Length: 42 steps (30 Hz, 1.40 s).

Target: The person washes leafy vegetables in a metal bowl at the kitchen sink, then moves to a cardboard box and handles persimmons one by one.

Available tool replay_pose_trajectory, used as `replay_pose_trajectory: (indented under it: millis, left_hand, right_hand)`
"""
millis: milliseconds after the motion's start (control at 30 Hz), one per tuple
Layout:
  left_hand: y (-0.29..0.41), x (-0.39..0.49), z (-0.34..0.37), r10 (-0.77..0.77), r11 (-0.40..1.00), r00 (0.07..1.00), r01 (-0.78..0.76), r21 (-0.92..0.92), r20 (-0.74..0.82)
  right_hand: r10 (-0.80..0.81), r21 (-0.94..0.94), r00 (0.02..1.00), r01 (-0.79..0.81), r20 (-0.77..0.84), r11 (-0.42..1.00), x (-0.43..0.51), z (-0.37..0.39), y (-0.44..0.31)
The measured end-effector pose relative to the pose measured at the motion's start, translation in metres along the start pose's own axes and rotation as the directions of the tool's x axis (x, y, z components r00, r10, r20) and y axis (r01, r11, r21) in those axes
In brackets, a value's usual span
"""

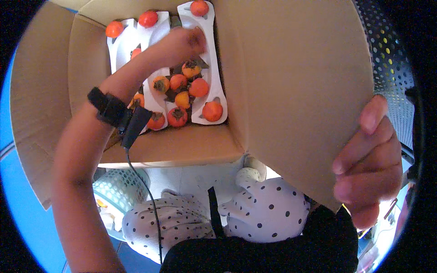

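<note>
A cardboard box (pixel 170 143) stands before me with its side flaps spread. Inside lie white moulded packing pieces (pixel 213 58) and small orange-red persimmons, some with dry brown calyxes. My left hand (pixel 194 42) reaches over the right-hand packing piece, just above a cluster of persimmons (pixel 178 82). Motion blurs its fingers, so I cannot tell whether they hold anything. One persimmon (pixel 212 111) rests on the near end of that piece, another (pixel 199 8) on its far end. My right hand (pixel 372 167) grips the outer edge of the right cardboard flap (pixel 300 85).
A dark perforated basket (pixel 392 54) stands beyond the right flap. Below the box at left is a pale green perforated basket (pixel 119 187) with scraps in it. A thin black cable (pixel 153 204) hangs from my left wrist strap (pixel 109 105). My knees (pixel 266 211) are close to the box.
</note>
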<state>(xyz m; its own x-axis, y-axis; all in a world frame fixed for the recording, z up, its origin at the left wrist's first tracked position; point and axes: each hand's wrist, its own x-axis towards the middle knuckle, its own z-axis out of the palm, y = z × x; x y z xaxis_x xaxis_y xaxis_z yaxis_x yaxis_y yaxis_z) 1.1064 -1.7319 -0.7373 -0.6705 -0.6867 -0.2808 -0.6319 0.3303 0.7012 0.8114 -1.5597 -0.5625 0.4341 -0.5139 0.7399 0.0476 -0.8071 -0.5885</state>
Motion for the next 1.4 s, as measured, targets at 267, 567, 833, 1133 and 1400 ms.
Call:
replay_pose_trajectory:
  millis: [267,567,833,1133,1400]
  left_hand:
    - [0.006,-0.052,0.019,0.13,0.964,0.925,-0.203,0.174,0.358]
    - [-0.001,-0.079,0.047,-0.381,0.85,0.758,0.063,0.522,0.529]
    - [0.023,-0.058,0.06,-0.499,0.733,0.665,-0.018,0.68,0.556]
    - [0.011,-0.06,-0.003,-0.24,0.944,0.729,0.329,-0.02,0.641]
    - [0.021,-0.074,-0.056,-0.029,0.31,0.952,0.298,-0.903,0.304]
  right_hand:
    - [-0.008,0.012,0.961,0.012,-0.275,1.0,-0.007,0.023,0.012]
    - [0.104,-0.14,0.994,-0.107,-0.034,0.984,-0.009,-0.02,-0.003]
    - [0.039,-0.094,0.994,-0.029,0.104,0.995,0.0,-0.021,0.005]
    - [0.114,-0.111,0.965,-0.09,0.237,0.99,0.011,-0.027,0.0]
    - [0.123,-0.138,0.968,-0.095,0.216,0.986,0.032,-0.017,-0.002]
